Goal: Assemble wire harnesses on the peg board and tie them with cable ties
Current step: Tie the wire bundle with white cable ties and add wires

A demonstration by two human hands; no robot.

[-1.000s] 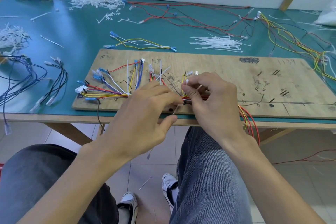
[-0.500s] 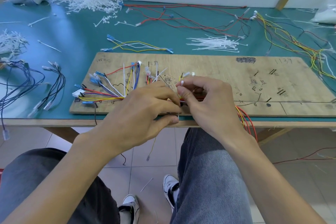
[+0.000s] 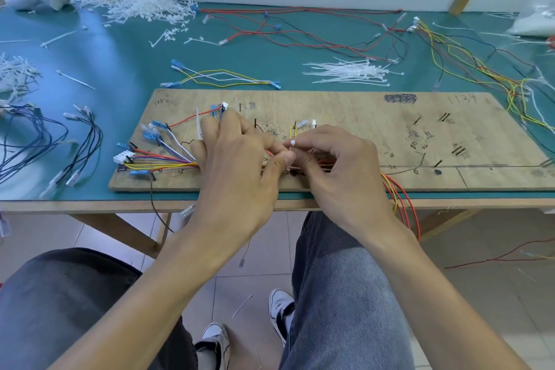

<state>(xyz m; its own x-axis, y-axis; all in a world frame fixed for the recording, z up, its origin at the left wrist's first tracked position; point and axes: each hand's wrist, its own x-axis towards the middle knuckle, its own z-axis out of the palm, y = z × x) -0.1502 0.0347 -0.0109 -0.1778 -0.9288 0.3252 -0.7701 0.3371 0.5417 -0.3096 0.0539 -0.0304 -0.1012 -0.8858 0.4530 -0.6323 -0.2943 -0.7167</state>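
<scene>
A plywood peg board point(image 3: 345, 111) lies on the teal table. On its left part a wire harness point(image 3: 162, 161) of red, yellow, purple and white wires fans out to blue terminals and a white connector point(image 3: 121, 158). My left hand point(image 3: 237, 165) and my right hand point(image 3: 336, 165) meet over the bundle at the board's front middle. Both pinch a white cable tie point(image 3: 292, 143) around the wires; its head shows between my fingertips. The wires under my hands are hidden. Red and yellow wires point(image 3: 399, 198) hang off the front edge.
A pile of white cable ties point(image 3: 348, 72) lies behind the board. Loose red and black wires point(image 3: 300, 36) and yellow ones point(image 3: 480, 69) spread at the back. Black and blue wire sets point(image 3: 81, 141) lie left. Cut tie scraps point(image 3: 144, 10) lie at the back left.
My hands moved slightly up the board over the bundle and closed together. My left thumb now meets my right fingertips at the tie head.
</scene>
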